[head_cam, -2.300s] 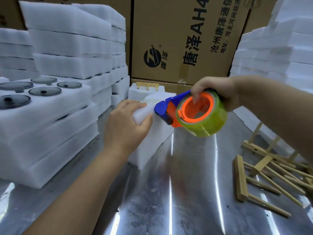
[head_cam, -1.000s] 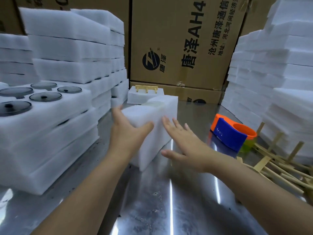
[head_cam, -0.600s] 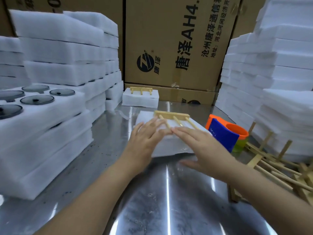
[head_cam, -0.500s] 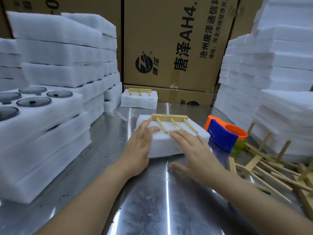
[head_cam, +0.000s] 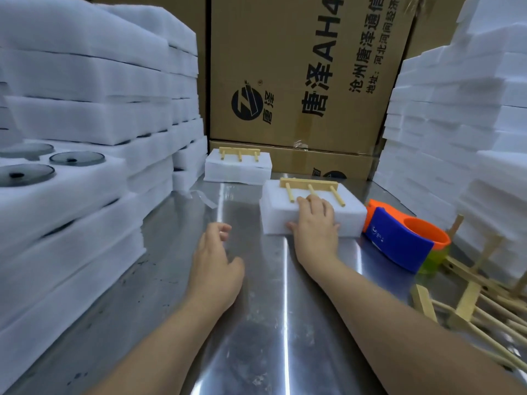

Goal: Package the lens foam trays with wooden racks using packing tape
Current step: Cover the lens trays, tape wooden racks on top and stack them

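Note:
A white foam package (head_cam: 350, 212) lies flat on the steel table (head_cam: 256, 323) with a wooden rack (head_cam: 309, 186) taped on top. My right hand (head_cam: 315, 223) rests on its near edge, fingers flat on top and thumb on the front face. My left hand (head_cam: 215, 262) hovers over the table to the left of the package, fingers loosely curled, holding nothing. A blue and orange tape dispenser (head_cam: 405, 242) with yellow-green tape sits just right of the package. A second foam package with a rack (head_cam: 238, 166) lies farther back.
Stacked foam trays, some holding dark lenses (head_cam: 77, 158), fill the left side. More foam stacks (head_cam: 456, 124) rise on the right. Loose wooden racks (head_cam: 479, 303) lie at the right front. Cardboard boxes (head_cam: 299, 75) stand behind.
The tape dispenser was set down at the right. The foam package was laid flat with the rack up and slid away. My left hand has come off it and drawn back.

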